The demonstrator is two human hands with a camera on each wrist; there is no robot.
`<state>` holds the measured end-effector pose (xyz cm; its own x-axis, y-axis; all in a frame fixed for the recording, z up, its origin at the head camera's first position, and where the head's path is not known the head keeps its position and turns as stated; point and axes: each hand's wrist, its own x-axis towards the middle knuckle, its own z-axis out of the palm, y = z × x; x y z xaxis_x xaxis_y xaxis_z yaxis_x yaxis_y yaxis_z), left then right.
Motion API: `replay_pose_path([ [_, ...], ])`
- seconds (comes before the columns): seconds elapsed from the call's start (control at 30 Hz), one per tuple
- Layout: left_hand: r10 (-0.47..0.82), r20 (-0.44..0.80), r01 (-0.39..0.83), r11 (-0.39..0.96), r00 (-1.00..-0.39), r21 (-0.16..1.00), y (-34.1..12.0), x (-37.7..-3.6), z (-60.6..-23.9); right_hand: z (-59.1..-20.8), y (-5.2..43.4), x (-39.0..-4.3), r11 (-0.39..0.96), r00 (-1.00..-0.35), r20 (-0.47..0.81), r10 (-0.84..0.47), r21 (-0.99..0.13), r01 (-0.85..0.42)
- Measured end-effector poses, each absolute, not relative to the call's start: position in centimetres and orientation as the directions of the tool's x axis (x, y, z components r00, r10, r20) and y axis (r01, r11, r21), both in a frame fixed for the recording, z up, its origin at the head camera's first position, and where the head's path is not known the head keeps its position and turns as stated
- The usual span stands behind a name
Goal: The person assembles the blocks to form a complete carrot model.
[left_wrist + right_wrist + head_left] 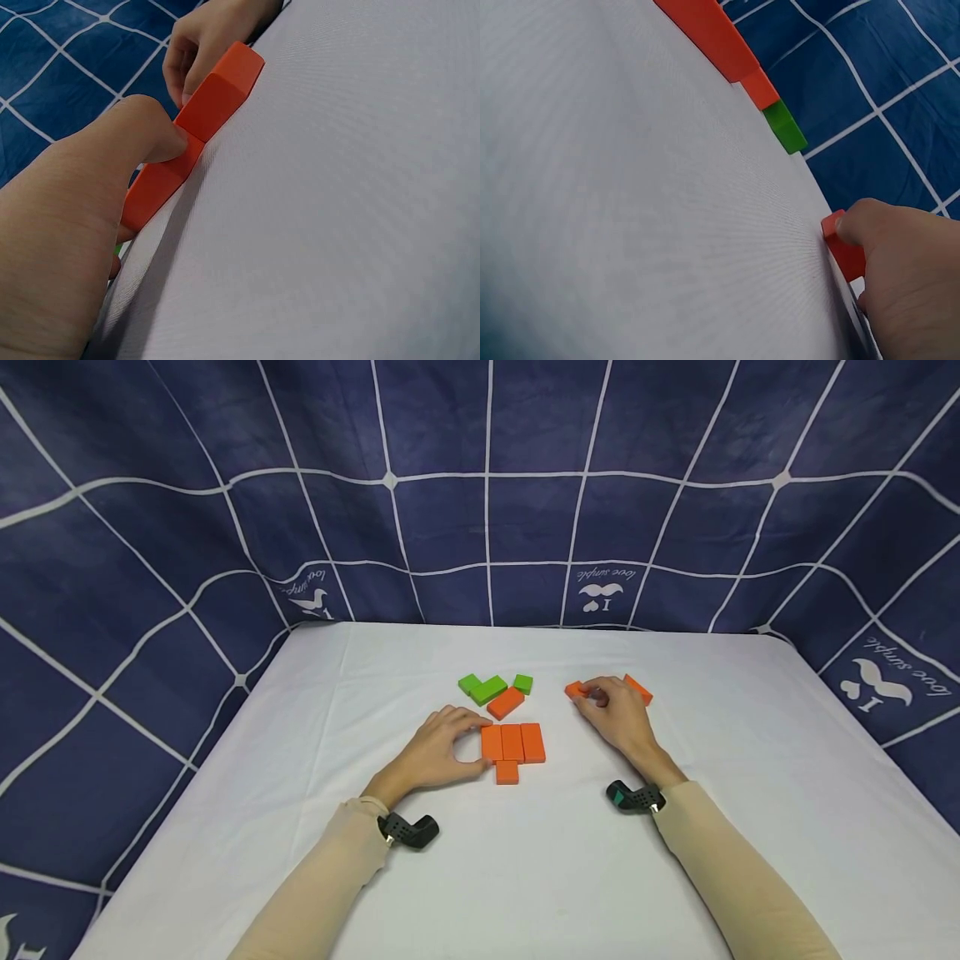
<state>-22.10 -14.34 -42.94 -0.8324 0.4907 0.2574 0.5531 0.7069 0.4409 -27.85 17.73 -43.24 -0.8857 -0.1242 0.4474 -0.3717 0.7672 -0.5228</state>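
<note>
Head view: left hand (438, 750) pinching orange block row (513, 742), right hand (617, 714) gripping small orange block (576, 690).

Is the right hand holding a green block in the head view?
No, the right hand grips a small orange block, and the green blocks lie apart to its left.

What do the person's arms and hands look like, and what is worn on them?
Both arms are covered by long, close-fitting beige sleeves that end at the wrists. The left hand and the right hand are bare, with no gloves or rings visible. A small black camera unit sits at each wrist: the left wrist device is all black, and the right wrist device shows a teal-green patch.
</note>
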Motion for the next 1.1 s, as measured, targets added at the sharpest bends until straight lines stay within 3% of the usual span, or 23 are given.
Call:
replay_pose_path([
  [0.53, 0.497, 0.263, 0.561, 0.704, -0.827, 0.435, -14.4, -22.1, -42.9, -43.3, 17.4, -26.8, 0.673, -0.871, 0.474, -0.128, -0.604, -0.428],
  [1.1, 0.496, 0.275, 0.567, 0.703, -0.823, 0.430, -14.4, -22.1, -43.1, -42.6, 16.9, -25.4, 0.486, -0.821, 0.510, -0.257, -0.666, -0.566],
])
